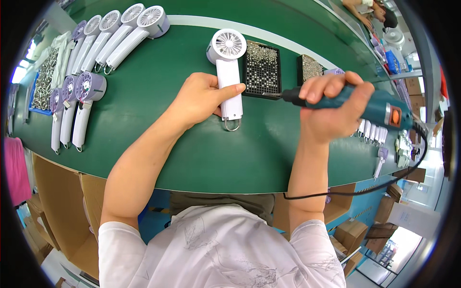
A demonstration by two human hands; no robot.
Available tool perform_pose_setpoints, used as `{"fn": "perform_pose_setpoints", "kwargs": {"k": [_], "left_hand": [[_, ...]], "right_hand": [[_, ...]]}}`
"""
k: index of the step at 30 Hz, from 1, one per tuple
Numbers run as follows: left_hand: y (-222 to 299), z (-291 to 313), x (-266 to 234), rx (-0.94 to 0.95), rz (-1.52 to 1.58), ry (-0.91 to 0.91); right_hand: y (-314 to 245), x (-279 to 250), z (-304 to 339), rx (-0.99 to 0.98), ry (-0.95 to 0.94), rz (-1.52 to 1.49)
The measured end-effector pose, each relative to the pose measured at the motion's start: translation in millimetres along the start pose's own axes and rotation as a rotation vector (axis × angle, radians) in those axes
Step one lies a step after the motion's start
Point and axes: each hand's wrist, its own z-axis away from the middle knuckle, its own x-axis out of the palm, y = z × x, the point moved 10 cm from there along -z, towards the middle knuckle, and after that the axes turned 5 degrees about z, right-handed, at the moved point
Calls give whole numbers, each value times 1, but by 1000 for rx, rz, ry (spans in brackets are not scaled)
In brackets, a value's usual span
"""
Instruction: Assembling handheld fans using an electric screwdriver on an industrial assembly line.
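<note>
My left hand [201,96] is closed around the handle of a white handheld fan [229,79], thumb across its front. The fan's round grille points up, and a wire loop hangs from the handle's lower end. In my right hand [331,105] is a dark teal electric screwdriver [379,109] with an orange switch and a black cord. Its bit points left, over the lower edge of a black screw tray [261,69]. Silver screws are heaped in the tray's far part, and others stand in its holes. Fan and screwdriver tip are apart.
Several fans [113,38] lie in a row at the far left, with more fans [77,105] nearer. A blue bin [41,109] holds metal loops. Another screw tray [309,69] stands behind my right hand. The cord [355,193] runs along the table's front edge. Another person [372,10] sits far right.
</note>
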Motion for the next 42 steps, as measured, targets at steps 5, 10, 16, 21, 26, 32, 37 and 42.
{"fn": "perform_pose_setpoints", "kwargs": {"k": [5, 10, 16, 21, 26, 32, 37, 42], "left_hand": [[2, 0, 3, -11, 2, -4], [2, 1, 1, -11, 13, -1], [1, -1, 0, 5, 35, -7], [1, -1, 1, 4, 31, -11], [2, 0, 3, 7, 26, -14], [-4, -5, 3, 85, 14, 6], [-5, -6, 0, 94, -43, 50], [-1, -8, -1, 103, -52, 61]], "right_hand": [[-4, 26, 27, 86, -205, -219], [2, 41, 41, 102, -279, -179], [5, 47, 44, 104, -317, -103], [7, 49, 46, 84, -339, -94], [10, 53, 48, 76, -345, -134], [12, 70, 55, 60, -420, -65], [14, 81, 59, 67, -494, 83], [17, 84, 59, 58, -522, 117]]}}
